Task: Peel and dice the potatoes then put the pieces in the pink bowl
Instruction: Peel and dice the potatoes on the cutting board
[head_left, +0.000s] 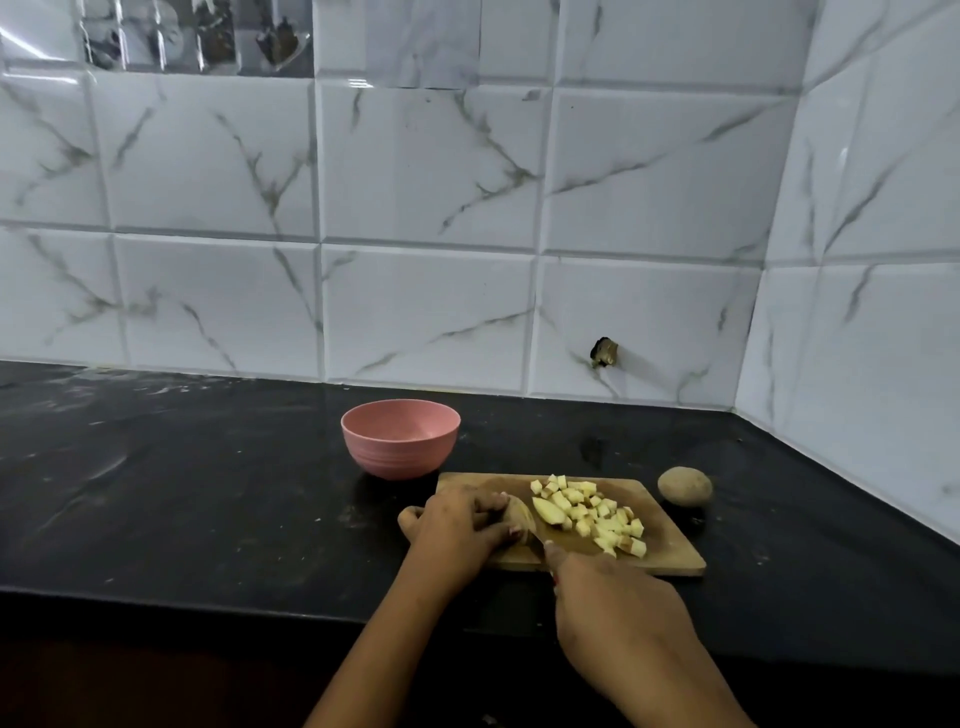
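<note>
A whole potato (684, 486) is seen beside the cutting board (670, 551) on the counter (208, 493). The pink bowl (400, 439) appears empty. Diced pieces (597, 514) are heaped on the board. A potato piece (521, 517) is gripped by the left hand (462, 525); the knife (537, 540) is clenched by the right hand (618, 618).

So the board (670, 551) sits on the counter (208, 493), with the bowl (400, 437) just behind its left corner. Diced pieces (597, 514) are piled mid-board, and a potato chunk (522, 514) lies left of them under the left hand (462, 519). A whole potato (684, 486) sits off the board's right end.
</note>
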